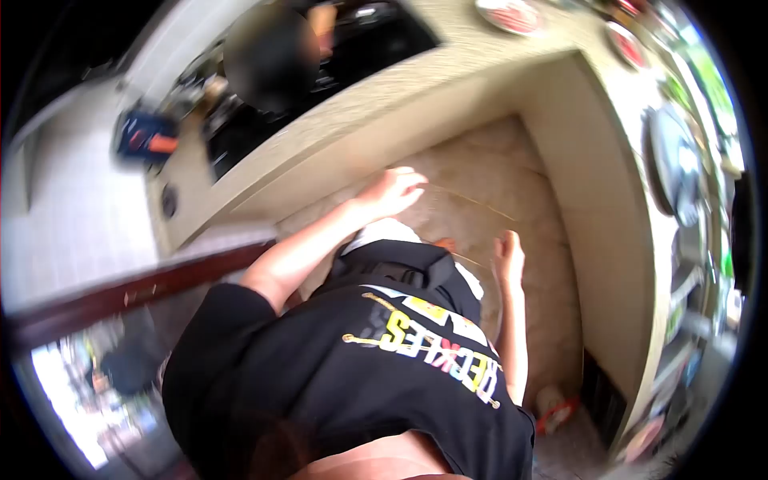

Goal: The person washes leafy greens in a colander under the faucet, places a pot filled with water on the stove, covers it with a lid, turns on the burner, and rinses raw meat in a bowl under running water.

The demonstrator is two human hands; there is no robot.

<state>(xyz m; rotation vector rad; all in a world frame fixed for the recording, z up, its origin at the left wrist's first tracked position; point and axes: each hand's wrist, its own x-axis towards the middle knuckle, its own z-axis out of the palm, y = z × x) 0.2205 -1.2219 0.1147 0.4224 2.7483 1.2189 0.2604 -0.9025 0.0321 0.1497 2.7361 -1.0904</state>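
Note:
My left hand (392,192) is held out over the floor in front of my body, near the counter's lower front. Its fingers are loosely bent and a little apart, with nothing in them. On the other side, my right hand (510,254) hangs above the tiled floor (512,176), away from the counter. Slightly curled, its fingers are partly blurred and show no object. Both hands are apart from each other and touch nothing I can see. I wear a black T-shirt (320,360) with colourful lettering.
A speckled counter (376,88) bends round from left to right. On it are a black stove (384,44) with a blurred dark pan (272,56), a plate of reddish food (512,14), another red-filled plate (626,44) and a large round lid-like object (674,160). A dark blue box (146,134) stands far left.

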